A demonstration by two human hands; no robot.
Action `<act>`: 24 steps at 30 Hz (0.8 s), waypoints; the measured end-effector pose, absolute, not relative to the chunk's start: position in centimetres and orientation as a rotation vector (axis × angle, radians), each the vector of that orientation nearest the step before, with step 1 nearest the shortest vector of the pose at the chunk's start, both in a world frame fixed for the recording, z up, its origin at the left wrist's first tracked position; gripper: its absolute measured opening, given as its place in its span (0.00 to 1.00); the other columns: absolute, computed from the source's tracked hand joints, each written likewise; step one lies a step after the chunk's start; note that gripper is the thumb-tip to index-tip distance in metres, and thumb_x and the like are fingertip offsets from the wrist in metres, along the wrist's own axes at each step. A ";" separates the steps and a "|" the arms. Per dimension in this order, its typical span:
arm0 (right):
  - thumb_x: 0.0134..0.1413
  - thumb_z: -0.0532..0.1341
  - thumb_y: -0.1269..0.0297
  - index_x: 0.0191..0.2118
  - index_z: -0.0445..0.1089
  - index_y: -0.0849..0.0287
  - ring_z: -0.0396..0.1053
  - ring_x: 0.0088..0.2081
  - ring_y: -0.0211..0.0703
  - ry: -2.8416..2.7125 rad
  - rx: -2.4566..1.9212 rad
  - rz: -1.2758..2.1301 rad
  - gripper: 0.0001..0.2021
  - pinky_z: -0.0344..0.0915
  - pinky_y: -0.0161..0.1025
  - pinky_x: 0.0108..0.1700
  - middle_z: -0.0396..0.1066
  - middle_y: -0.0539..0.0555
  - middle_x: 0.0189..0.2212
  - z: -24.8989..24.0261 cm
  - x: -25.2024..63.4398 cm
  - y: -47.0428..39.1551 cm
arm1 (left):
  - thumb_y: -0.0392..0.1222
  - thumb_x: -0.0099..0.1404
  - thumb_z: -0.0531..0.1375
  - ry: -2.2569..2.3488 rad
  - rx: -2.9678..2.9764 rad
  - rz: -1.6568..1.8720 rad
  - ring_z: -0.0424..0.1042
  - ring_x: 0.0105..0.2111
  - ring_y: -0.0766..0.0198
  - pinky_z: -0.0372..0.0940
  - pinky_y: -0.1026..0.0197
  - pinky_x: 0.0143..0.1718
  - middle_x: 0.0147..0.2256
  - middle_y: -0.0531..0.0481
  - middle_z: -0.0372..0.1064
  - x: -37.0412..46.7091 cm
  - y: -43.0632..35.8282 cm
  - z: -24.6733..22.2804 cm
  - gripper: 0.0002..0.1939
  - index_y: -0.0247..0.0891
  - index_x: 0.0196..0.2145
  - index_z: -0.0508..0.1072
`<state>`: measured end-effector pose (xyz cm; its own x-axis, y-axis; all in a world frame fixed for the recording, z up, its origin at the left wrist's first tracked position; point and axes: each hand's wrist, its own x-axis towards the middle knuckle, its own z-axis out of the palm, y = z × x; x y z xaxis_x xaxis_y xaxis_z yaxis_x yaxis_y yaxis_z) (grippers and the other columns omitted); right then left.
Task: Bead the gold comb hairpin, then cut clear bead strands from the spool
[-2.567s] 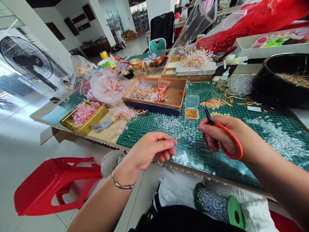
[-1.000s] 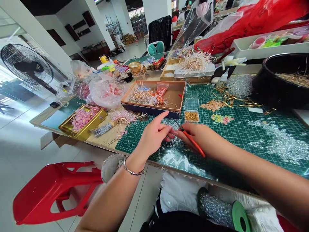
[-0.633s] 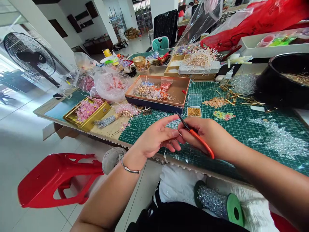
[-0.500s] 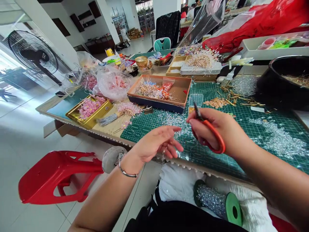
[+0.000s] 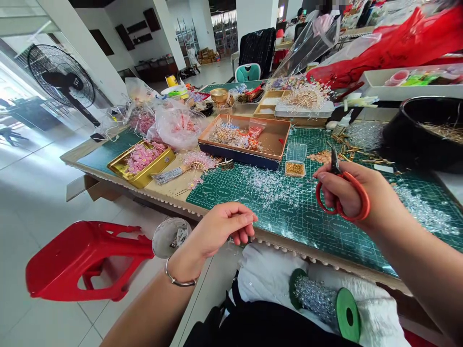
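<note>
My right hand (image 5: 347,190) grips red-handled scissors (image 5: 363,200) above the green cutting mat (image 5: 314,219), their dark blades pointing up and away. Near the mat's front edge hangs my left hand (image 5: 227,224), its fingers curled together; what they hold, if anything, is too small to make out. Clear beads (image 5: 271,185) lie scattered on the mat between and beyond my hands, and another heap of beads (image 5: 427,209) is partly behind my right wrist. A small box of gold beads (image 5: 295,168) sits with its clear lid raised. On my lap rests a green spool of beaded strand (image 5: 318,299).
An orange-rimmed box (image 5: 246,154) of ornaments stands mid-table, with a gold tin (image 5: 141,166) of pink flowers to its left. At the right is a black bowl (image 5: 401,127). A red stool (image 5: 68,260) and a bin (image 5: 164,243) stand lower left.
My hands have moved apart: the right one, with the scissors, went right, and the left went slightly down and left. The left fingers, spread before, are now curled. The view has shifted slightly.
</note>
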<state>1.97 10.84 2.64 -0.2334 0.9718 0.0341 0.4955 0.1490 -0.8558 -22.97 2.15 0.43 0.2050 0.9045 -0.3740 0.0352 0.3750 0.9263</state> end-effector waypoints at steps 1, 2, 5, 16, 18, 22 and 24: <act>0.58 0.52 0.55 0.36 0.64 0.55 0.61 0.20 0.39 -1.796 -1.411 1.009 0.10 0.59 0.39 0.25 0.62 0.50 0.17 2.3 2.2 11.1 | 0.42 0.63 0.59 1.205 1.006 0.783 0.68 0.23 0.71 0.62 0.69 0.22 0.27 0.50 0.70 -23.0 2.2 0.5 0.08 0.33 0.36 0.71; 0.58 0.53 0.55 0.36 0.64 0.56 0.62 0.20 0.39 -1.764 -1.420 1.039 0.10 0.59 0.38 0.25 0.63 0.50 0.18 2.0 2.4 11.3 | 0.42 0.63 0.59 1.203 1.003 0.785 0.69 0.24 0.70 0.63 0.69 0.23 0.27 0.50 0.71 -23.0 2.3 0.5 0.09 0.33 0.37 0.71; 0.57 0.54 0.51 0.34 0.64 0.55 0.62 0.19 0.39 -1.743 -1.459 1.049 0.12 0.59 0.38 0.24 0.63 0.49 0.17 1.5 2.7 11.7 | 0.40 0.62 0.59 1.216 0.985 0.788 0.70 0.23 0.70 0.65 0.68 0.24 0.27 0.49 0.72 -22.9 2.7 0.4 0.08 0.33 0.38 0.71; 0.57 0.48 0.44 0.31 0.62 0.53 0.60 0.22 0.39 -2.536 -1.328 0.948 0.18 0.55 0.37 0.24 0.66 0.49 0.21 3.1 -1.1 7.0 | 0.39 0.63 0.59 1.192 1.013 0.965 0.73 0.26 0.68 0.67 0.68 0.26 0.30 0.48 0.74 -20.8 5.8 1.1 0.08 0.33 0.40 0.72; 0.59 0.46 0.46 0.30 0.61 0.54 0.59 0.21 0.39 -2.663 -1.348 0.870 0.19 0.52 0.36 0.24 0.66 0.50 0.21 2.3 -1.7 7.2 | 0.38 0.63 0.58 1.201 1.053 0.956 0.74 0.28 0.68 0.68 0.67 0.28 0.31 0.49 0.74 -20.6 6.2 1.1 0.09 0.34 0.42 0.72; 0.60 0.44 0.47 0.31 0.63 0.55 0.59 0.19 0.38 -2.690 -1.420 0.754 0.20 0.48 0.35 0.23 0.67 0.50 0.20 1.1 -2.0 8.3 | 0.38 0.64 0.57 1.206 1.149 0.919 0.74 0.29 0.69 0.70 0.67 0.31 0.33 0.50 0.74 -20.4 6.7 1.0 0.11 0.35 0.45 0.72; 0.60 0.44 0.46 0.31 0.64 0.54 0.59 0.19 0.38 -2.679 -1.415 0.730 0.21 0.47 0.35 0.22 0.68 0.50 0.20 0.9 -2.0 8.8 | 0.37 0.65 0.57 1.217 1.217 0.894 0.73 0.28 0.70 0.70 0.67 0.31 0.33 0.50 0.74 -20.4 6.9 0.8 0.13 0.36 0.47 0.71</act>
<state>-1.96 8.82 0.86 -0.5872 0.7866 -0.1911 0.7748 0.4779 -0.4139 -20.42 6.94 0.84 0.1754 0.9656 -0.1918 0.1061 0.1752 0.9788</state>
